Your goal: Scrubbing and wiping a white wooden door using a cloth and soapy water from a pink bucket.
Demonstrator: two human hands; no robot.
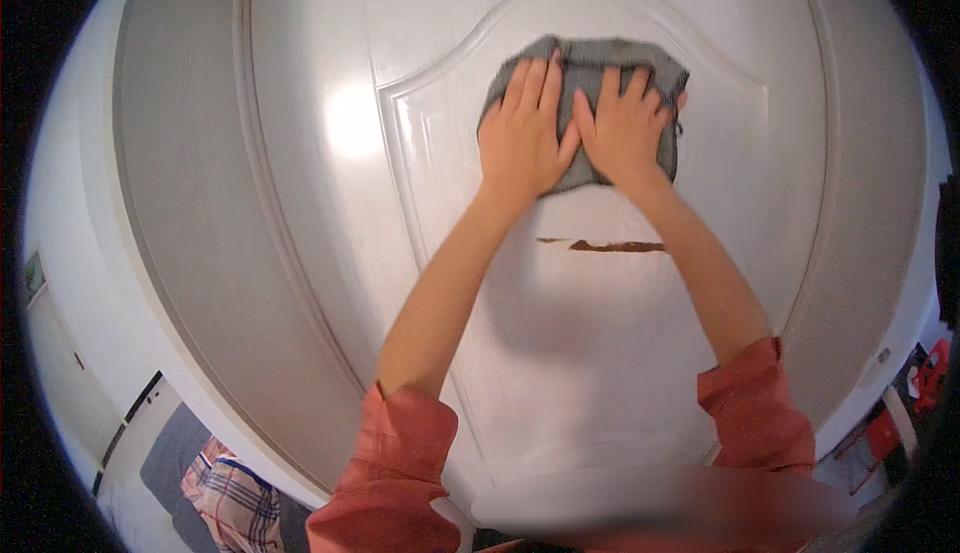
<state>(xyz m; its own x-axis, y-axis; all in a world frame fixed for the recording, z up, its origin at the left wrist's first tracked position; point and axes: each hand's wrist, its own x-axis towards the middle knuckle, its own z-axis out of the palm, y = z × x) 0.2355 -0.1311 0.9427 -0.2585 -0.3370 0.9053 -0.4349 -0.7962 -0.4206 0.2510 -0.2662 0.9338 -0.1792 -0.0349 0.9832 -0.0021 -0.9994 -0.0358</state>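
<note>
A grey cloth [585, 170] is spread against the upper panel of a white door [465, 283]. My left hand [525, 133] presses on the cloth's left part, its fingers pointing up. Beside it, my right hand [626, 129] holds the right part to the door with fingers spread. The two thumbs almost meet over the middle of the cloth. Some right fingertips are partly hidden by folds. Below the cloth, a brown patch [619, 246] shows where the white surface is broken, running sideways toward my right forearm.
Raised moulding [431, 77] borders the door panel. A grey door frame [180, 178] stands on the left, with another frame side [877, 140] on the right. Plaid fabric [240, 497] lies at lower left. Red items [930, 377] are at the far right.
</note>
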